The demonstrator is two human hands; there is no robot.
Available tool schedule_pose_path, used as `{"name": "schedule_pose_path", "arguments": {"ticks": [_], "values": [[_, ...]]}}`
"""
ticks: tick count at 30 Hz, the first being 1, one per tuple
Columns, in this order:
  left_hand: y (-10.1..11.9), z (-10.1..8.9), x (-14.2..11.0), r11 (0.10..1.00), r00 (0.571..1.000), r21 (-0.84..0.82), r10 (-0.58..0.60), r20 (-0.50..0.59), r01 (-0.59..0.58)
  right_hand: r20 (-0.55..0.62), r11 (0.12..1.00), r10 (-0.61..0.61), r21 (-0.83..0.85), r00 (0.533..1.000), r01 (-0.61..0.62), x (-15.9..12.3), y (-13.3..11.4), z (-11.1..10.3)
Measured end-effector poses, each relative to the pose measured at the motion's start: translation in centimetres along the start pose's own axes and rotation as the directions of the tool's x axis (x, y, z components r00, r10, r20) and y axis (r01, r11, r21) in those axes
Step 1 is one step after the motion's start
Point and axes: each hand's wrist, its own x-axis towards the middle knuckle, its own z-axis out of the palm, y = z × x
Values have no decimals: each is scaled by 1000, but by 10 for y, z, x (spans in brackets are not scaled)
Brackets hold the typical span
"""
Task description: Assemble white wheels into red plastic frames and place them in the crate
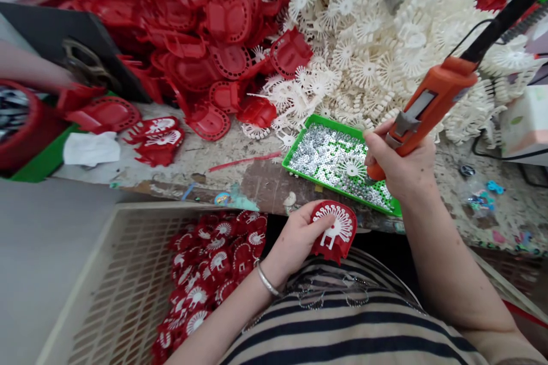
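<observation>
My left hand (295, 239) holds a red plastic part (349, 222) near my lap, the thumb pressed on the white spoked piece (340, 228) set in it. In my right hand (406, 168) is an orange electric screwdriver (432, 100), its tip pointing down into a green tray (295, 168). Many small silver screws or washers (319, 145) fill that tray, and a loose white spoked piece (352, 167) lies on top of them. Whether the screwdriver's tip touches a screw I cannot tell.
Red plastic parts (188, 28) are heaped at the back left, white spoked pieces (368, 63) at the back right. A cream plastic crate (98, 274) with joined red and white parts stands below the bench. Another person's forearm (34, 68) enters at left.
</observation>
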Motion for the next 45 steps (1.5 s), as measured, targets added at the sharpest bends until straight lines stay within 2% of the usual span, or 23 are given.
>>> {"name": "schedule_pose_path", "arguments": {"ticks": [5,23,30,36,38,40,43,45], "values": [[-1,0,0,1000,1000,-5,3,10,-3,-15,1000,5,-21,1000,-5,0,0,1],[-2,-3,1,1000,1000,-22,11,15,-11,2,998,27,63,1000,-27,-1,-6,3],[1,-2,-1,1000,1000,3,1,6,-1,-12,998,9,64,1000,-8,1,-2,4],[10,2,-5,996,999,85,34,23,-36,-17,993,-14,113,1000,16,5,-16,1],[16,4,-6,980,995,180,72,75,-85,-10,989,-51,141,999,51,6,-23,0],[23,6,-4,925,973,314,171,155,-213,1,981,-82,177,997,81,8,-31,-1],[34,12,2,744,881,473,373,293,-472,13,971,-99,221,995,94,11,-42,-3],[40,17,9,646,827,517,426,365,-561,25,964,-114,246,993,104,13,-49,-3]]}}
